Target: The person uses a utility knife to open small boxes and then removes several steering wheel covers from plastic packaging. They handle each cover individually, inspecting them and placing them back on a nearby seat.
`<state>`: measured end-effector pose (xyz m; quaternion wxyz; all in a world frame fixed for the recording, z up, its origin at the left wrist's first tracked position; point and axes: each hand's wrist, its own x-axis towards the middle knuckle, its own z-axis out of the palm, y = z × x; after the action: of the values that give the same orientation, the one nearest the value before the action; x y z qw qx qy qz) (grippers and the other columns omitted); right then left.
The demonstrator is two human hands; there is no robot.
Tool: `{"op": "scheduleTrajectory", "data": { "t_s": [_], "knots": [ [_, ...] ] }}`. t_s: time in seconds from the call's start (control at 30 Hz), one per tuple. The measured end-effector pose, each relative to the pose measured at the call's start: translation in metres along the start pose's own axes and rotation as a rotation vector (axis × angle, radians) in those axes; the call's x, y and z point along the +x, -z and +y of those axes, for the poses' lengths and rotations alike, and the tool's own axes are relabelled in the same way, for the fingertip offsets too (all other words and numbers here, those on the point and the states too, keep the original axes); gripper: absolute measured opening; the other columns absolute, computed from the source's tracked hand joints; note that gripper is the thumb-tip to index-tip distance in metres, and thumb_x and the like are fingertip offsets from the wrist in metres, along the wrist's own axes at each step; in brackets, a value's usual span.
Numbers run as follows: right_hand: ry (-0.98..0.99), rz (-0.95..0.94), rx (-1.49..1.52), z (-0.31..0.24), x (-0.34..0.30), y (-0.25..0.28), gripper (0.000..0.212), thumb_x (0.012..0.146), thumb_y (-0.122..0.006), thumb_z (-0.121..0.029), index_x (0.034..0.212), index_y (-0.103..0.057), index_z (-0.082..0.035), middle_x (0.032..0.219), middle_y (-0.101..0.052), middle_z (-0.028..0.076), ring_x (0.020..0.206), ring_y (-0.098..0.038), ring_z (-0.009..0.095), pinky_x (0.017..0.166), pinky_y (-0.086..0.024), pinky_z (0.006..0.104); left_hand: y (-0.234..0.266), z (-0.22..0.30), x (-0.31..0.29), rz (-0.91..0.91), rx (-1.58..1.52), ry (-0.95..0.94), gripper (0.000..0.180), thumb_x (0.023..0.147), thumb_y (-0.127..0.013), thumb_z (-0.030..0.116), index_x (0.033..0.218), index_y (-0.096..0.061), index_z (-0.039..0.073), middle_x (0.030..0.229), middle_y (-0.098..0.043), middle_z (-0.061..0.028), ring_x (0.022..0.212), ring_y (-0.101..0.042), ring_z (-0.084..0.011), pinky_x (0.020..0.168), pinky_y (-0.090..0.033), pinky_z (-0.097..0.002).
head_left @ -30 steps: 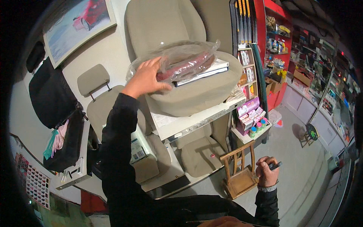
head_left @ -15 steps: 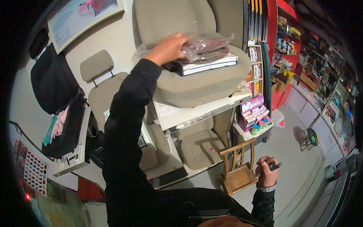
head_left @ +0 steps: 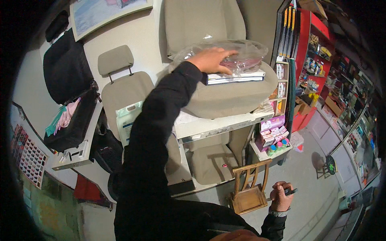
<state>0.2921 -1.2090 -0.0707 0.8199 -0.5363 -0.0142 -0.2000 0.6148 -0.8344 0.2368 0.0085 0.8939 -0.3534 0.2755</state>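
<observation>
My left hand (head_left: 212, 60) rests on a clear plastic bag (head_left: 250, 49) with its fingers spread. Something dark red shows inside the bag. Under the bag lies a stack of white-paged books (head_left: 237, 78), on the seat of a beige car seat (head_left: 229, 98). Low on the right, my right hand (head_left: 281, 197) is closed around a dark, slim object (head_left: 290, 192). Only its end sticks out past the fingers, so its kind is hidden.
The car seat stands on a white shelf (head_left: 225, 127). Below is a small wooden chair (head_left: 249, 197). To the left are another beige seat (head_left: 124, 90), a white-green package (head_left: 128, 120) and a black seat (head_left: 68, 76). Small boxes (head_left: 273, 135) stand at right.
My left hand has loosened from the bag, its fingers now stretched out over it. The bag looks flatter and more spread out. My view has shifted; the right hand keeps its hold.
</observation>
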Motion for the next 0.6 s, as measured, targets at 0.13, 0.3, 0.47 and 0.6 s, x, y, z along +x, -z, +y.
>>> {"op": "scheduleTrajectory", "data": {
  "t_s": [0.13,0.3,0.47,0.6],
  "knots": [
    [-0.023,0.031,-0.009,0.002,-0.002,0.003,0.031,0.09,-0.076,-0.014,0.082,-0.047,-0.008,0.089,-0.064,0.014,0.047,-0.051,0.012,0.04,-0.04,0.0258,0.03,-0.023,-0.014,0.031,0.133,0.011,0.074,0.085,-0.07,0.059,0.146,-0.053,0.02,0.122,-0.065,-0.0137,0.121,-0.056,-0.036,0.098,-0.048,-0.0469],
    [-0.04,-0.025,-0.038,0.003,-0.001,-0.005,0.029,0.091,-0.075,-0.011,0.084,-0.047,-0.007,0.088,-0.064,0.014,0.048,-0.051,0.012,0.041,-0.041,0.0258,0.019,-0.03,-0.023,-0.007,0.273,0.07,0.067,0.092,-0.064,0.058,0.144,-0.055,0.018,0.133,-0.063,-0.013,0.126,-0.054,-0.0351,0.106,-0.043,-0.047],
    [-0.031,-0.065,-0.03,0.004,0.001,-0.014,0.03,0.09,-0.075,-0.011,0.083,-0.046,-0.006,0.087,-0.065,0.016,0.047,-0.051,0.013,0.041,-0.041,0.027,0.023,-0.041,-0.049,0.308,0.177,0.006,0.052,0.097,-0.063,0.045,0.139,-0.059,0.015,0.129,-0.065,-0.0123,0.123,-0.056,-0.035,0.104,-0.045,-0.0434],
    [-0.044,-0.058,-0.011,0.007,0.0,-0.019,0.03,0.089,-0.076,-0.011,0.082,-0.047,-0.006,0.086,-0.064,0.016,0.046,-0.05,0.014,0.041,-0.04,0.0271,0.046,-0.048,-0.079,0.386,0.095,0.2,0.034,0.098,-0.062,0.039,0.117,-0.07,0.011,0.113,-0.07,-0.0103,0.109,-0.064,-0.0316,0.091,-0.051,-0.0419]
  ]
}}
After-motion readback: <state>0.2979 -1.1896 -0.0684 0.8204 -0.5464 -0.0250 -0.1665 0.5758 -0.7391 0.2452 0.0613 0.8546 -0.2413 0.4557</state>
